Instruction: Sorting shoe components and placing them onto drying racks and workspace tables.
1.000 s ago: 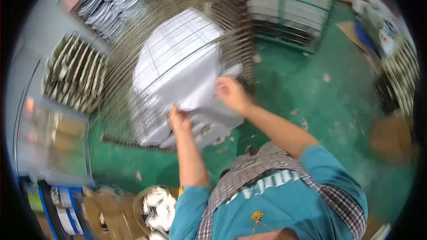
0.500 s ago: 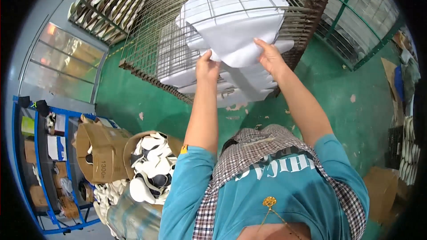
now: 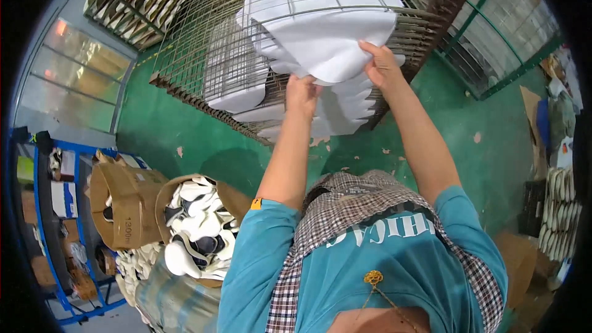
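A large white sheet (image 3: 336, 46) with a rounded front edge sticks out from a wire shelf of a rusty metal rack (image 3: 179, 92). It looks thin and bends downward at the front. My right hand (image 3: 383, 68) pinches its right edge between thumb and fingers. At the lower left of the same edge my left hand (image 3: 302, 94) is closed on the sheet, its fingertips partly tucked underneath. More white sheets (image 3: 237, 86) lie on the wire shelves below and to the left, overlapping. The far part of the held sheet shows through the wires above it.
Lower left, cardboard boxes (image 3: 139, 209) stand beside a heap of white and black moulded pieces (image 3: 197, 222). A blue shelf unit (image 3: 68, 209) is behind them. Another rack with curved pieces (image 3: 139, 3) is at the far left, a green-framed rack (image 3: 487, 43) at right. Scraps dot the green floor (image 3: 246, 166).
My left hand has shifted right and slightly down along the sheet's front edge. My right hand has moved slightly up and right. The view has turned a little.
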A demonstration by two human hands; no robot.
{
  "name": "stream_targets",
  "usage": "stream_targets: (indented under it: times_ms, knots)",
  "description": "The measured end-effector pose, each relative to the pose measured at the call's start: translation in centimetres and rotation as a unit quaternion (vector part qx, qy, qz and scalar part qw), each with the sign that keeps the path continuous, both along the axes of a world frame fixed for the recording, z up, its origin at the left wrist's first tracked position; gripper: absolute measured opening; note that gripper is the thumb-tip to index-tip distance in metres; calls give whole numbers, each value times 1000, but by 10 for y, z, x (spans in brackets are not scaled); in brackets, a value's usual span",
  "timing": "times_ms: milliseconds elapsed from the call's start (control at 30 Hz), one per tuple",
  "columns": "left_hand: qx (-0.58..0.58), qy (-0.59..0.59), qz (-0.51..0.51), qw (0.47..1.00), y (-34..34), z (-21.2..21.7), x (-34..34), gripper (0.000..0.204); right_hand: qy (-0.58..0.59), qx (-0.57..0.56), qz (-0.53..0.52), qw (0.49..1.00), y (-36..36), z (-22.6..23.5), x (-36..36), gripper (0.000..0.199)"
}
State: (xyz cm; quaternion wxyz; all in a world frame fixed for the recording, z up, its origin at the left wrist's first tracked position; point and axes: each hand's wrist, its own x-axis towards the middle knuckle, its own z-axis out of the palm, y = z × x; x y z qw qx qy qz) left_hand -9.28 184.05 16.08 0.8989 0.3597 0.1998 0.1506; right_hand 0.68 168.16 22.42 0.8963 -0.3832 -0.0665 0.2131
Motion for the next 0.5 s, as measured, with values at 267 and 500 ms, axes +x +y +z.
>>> stream_targets:
  times_ms: [267, 500]
  knots:
    - [-242, -153, 101, 953, -12, -19, -10, 41, 58, -72, -38, 995, -25, -40, 30, 28]
    - [-227, -10, 197, 954, -15, -53, -1, 44, -11, -78, 31, 996, -25, -31, 23, 33]
